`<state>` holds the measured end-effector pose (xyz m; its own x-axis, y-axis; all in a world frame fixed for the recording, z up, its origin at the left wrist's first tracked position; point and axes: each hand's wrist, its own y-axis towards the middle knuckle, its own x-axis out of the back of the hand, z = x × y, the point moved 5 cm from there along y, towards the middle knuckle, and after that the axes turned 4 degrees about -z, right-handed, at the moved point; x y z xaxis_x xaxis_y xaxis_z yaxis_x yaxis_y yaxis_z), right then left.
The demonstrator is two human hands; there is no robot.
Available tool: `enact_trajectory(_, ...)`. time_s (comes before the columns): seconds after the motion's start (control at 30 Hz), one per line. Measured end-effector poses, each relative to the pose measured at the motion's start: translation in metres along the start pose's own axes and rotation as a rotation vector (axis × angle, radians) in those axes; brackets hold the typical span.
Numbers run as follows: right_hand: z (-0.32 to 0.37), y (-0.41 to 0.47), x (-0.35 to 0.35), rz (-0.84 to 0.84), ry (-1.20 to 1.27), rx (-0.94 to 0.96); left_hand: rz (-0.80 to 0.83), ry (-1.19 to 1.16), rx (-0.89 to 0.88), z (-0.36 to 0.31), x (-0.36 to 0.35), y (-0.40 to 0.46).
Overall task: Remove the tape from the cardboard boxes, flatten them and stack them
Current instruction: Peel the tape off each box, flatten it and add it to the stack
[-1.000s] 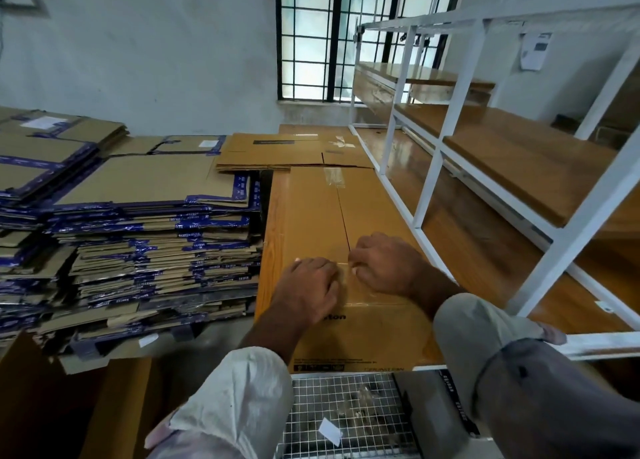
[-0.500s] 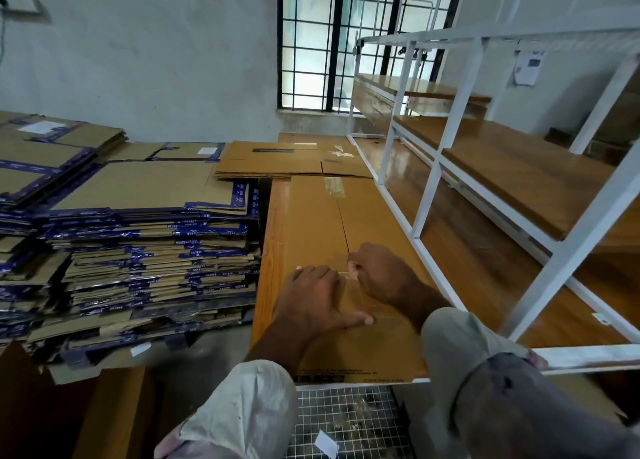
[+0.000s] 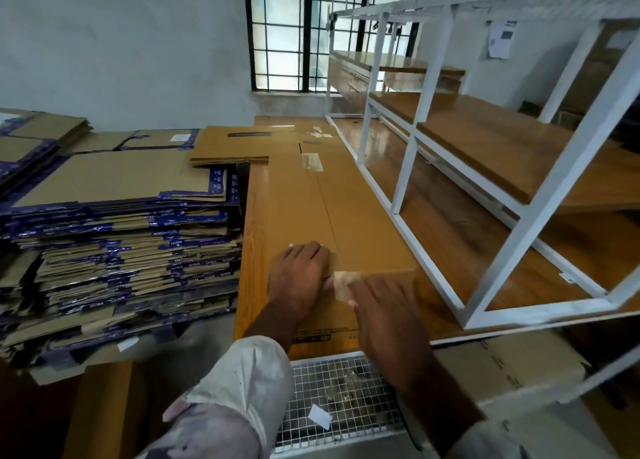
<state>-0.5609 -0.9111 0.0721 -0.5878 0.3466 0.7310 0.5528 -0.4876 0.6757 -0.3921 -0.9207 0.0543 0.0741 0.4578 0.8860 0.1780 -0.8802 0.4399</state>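
Right hand peeled tape up; left hand presses box.

Long box covers most of the surface, leaving a bare strip along its left edge. Tall stack of flattened boxes walls off the left side. White shelf frame hems in the right, posts close to the box. Flat cardboard pile blocks the far end. Both hands occupy the box's near end; wire basket below the near edge.
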Motion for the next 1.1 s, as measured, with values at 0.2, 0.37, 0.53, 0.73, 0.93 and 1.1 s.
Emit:
enact_trajectory(0.2, -0.003, -0.022, 0.008, -0.059, -0.002, -0.081, 0.064, -0.049, -0.038, 0.004, -0.002, 0.003)
enact_trajectory(0.37, -0.006, -0.036, 0.007, -0.137, -0.049, -0.097, 0.099, -0.397, 0.03, 0.023, 0.007, 0.002)
enact_trajectory(0.53, -0.007, -0.052, -0.006, -0.086, -0.055, -0.097, 0.15, -0.248, 0.021, 0.019, 0.006, 0.004)
enact_trajectory(0.73, -0.005, -0.057, -0.004, -0.118, 0.015, -0.131, 0.089, -0.119, -0.031, 0.013, -0.002, 0.005)
enact_trajectory(0.93, 0.011, -0.034, 0.015, -0.3, 0.235, -0.11, 0.044, -0.077, -0.087, 0.012, -0.001, 0.004)
enact_trajectory(1.1, -0.01, 0.016, -0.01, -0.128, 0.221, -0.168, 0.006, -0.017, -0.162, 0.007, 0.002, 0.0)
